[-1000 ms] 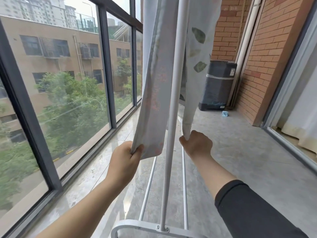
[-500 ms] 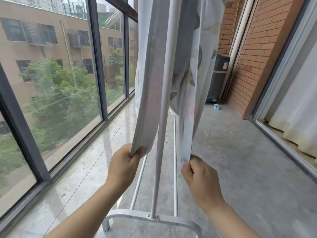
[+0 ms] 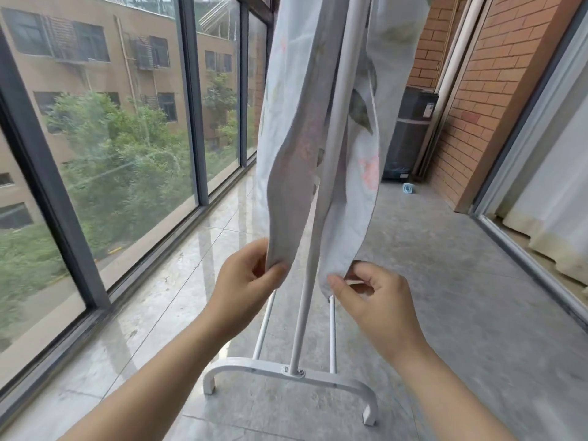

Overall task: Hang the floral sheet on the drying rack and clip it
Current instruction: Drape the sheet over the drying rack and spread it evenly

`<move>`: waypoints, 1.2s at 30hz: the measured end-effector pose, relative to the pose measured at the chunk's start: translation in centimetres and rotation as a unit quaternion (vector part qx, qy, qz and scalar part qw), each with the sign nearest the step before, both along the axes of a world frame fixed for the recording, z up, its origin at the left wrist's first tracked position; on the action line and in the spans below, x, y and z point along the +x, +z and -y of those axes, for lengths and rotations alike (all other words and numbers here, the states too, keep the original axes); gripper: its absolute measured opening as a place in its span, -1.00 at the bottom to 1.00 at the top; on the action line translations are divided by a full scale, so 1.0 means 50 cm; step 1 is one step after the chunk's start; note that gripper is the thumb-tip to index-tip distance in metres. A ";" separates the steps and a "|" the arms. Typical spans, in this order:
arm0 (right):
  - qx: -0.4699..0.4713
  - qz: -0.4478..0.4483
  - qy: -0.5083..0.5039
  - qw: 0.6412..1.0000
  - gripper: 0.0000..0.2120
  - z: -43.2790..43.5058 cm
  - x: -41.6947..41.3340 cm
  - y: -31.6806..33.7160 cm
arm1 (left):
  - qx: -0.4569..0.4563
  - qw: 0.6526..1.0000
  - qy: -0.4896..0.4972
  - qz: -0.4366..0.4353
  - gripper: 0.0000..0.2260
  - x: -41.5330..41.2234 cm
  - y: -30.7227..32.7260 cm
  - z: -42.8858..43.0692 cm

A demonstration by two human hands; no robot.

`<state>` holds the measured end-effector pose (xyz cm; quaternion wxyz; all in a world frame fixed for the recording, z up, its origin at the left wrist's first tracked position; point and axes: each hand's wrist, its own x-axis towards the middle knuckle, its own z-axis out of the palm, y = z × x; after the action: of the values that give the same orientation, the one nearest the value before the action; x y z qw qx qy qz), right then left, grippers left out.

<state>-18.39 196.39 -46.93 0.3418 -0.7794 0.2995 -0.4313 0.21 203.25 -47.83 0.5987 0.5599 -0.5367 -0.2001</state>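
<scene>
The floral sheet (image 3: 296, 148), pale with faint leaves and pink flowers, hangs over the top of the white drying rack (image 3: 321, 198), one half on each side of the upright pole. My left hand (image 3: 246, 278) pinches the bottom corner of the left half. My right hand (image 3: 372, 297) pinches the bottom corner of the right half. The rack's top rail is out of frame. No clips are visible.
The rack's arched white foot (image 3: 286, 372) stands on the floor right in front of me. Tall glass windows (image 3: 121, 148) run along the left. A brick wall (image 3: 477, 90) and a dark covered machine (image 3: 409, 135) are at the back right; a sliding door with curtain (image 3: 553, 198) is on the right.
Both sheet halves have been drawn lower and closer together. My right hand came down and turned from a fist on the edge to a finger pinch at the corner. The view tilted down.
</scene>
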 end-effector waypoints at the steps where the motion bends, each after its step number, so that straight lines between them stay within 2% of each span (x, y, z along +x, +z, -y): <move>1: 0.010 0.013 -0.005 1.000 -0.93 -0.001 0.002 0.009 | -0.010 1.000 0.007 -0.017 -0.82 0.002 0.011 0.000; 3: 0.023 0.017 -0.017 0.999 -0.92 0.003 0.010 0.023 | -0.016 0.999 0.029 -0.012 -0.90 0.008 0.032 0.004; 7: 0.021 0.004 -0.016 1.000 -0.89 0.009 0.019 0.035 | 0.027 0.996 0.053 0.072 -0.88 0.002 0.042 0.006; 10: -0.042 -0.126 -0.026 0.991 -0.80 0.007 0.013 0.021 | 0.043 0.994 0.071 0.065 -0.88 0.001 0.019 0.001; 12: -0.064 -0.168 -0.053 0.982 -0.75 0.007 0.007 0.002 | 0.039 0.994 0.082 0.060 -0.87 0.002 0.002 -0.001; 17: -0.033 -0.126 -0.074 0.989 -0.70 0.005 0.014 -0.024 | 0.046 0.996 0.073 0.003 -0.89 -0.026 -0.016 0.005; 20: -0.010 -0.109 -0.085 0.990 -0.59 0.005 0.017 -0.028 | 0.049 0.997 0.046 -0.032 -0.89 -0.035 -0.018 0.005; 22: -0.006 -0.097 -0.094 0.991 -0.62 0.006 0.015 -0.031 | 0.046 0.997 0.048 -0.045 -0.88 -0.029 -0.019 0.005; 26: 0.005 -0.075 -0.090 0.993 -0.77 0.000 0.020 -0.035 | 0.056 0.996 0.053 -0.035 -0.90 -0.019 -0.019 0.001; 31: 0.011 -0.060 -0.082 0.995 -0.81 -0.008 0.030 -0.031 | 0.059 0.996 0.067 -0.021 -0.89 -0.029 -0.017 -0.006; 36: 0.008 -0.042 -0.080 0.996 -0.74 -0.018 0.018 -0.021 | 0.066 0.994 0.088 -0.022 -0.90 -0.027 -0.027 -0.010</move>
<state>-17.47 197.31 -47.97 0.2997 -0.7674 0.3785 -0.4218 -1.15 203.76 -49.17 0.5872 0.6389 -0.4577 -0.1938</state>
